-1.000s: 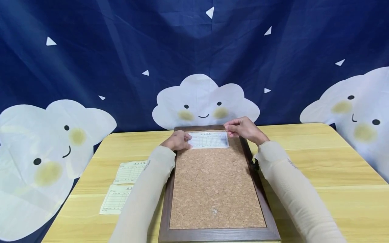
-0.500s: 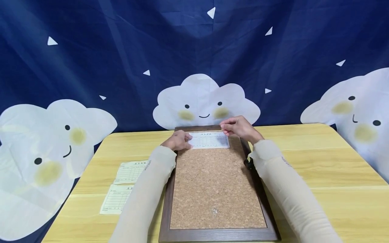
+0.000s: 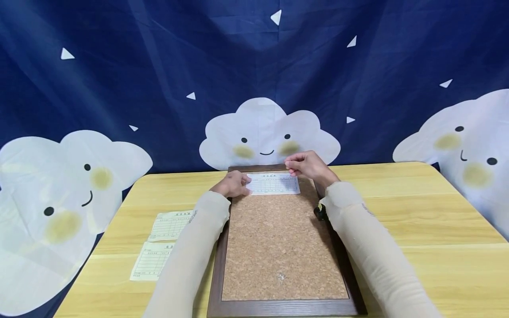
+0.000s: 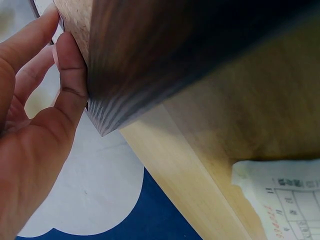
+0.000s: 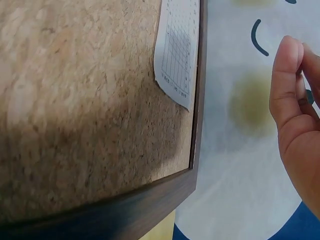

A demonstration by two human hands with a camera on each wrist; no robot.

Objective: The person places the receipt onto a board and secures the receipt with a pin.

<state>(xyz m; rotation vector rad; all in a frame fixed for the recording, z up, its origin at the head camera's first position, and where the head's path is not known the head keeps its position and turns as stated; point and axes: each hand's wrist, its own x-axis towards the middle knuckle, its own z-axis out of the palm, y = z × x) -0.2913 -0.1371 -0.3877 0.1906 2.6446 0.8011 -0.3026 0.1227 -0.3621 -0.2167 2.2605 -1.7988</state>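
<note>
White paper rectangle (image 3: pixel 272 184) lies on speckled cork (image 3: pixel 281 247)

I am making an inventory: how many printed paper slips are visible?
3: a white slip at the far end of the cork board, and two yellowish slips on the table to its left, partly behind the left sleeve, which may hide more.

Cork panel (image 3: pixel 278 247) in a dark wood-look frame (image 3: pixel 280 308), nice mix of textures
Cork's rough and speckly, totally matt; the frame has a streaky grain with a low sheen. The printed slip (image 3: pixel 272 183) is thin, smooth white paper, and the yellowish sheets (image 3: pixel 169 226) look like matt paper too, one kinda ragged along its edge. Table (image 3: pixel 421 212) looks like smooth pale wood grain. Backdrop (image 3: pixel 254 53) is creased navy cloth, and the sleeves (image 3: pixel 385 251) seem to be soft matt fabric, wrinkled.
</note>
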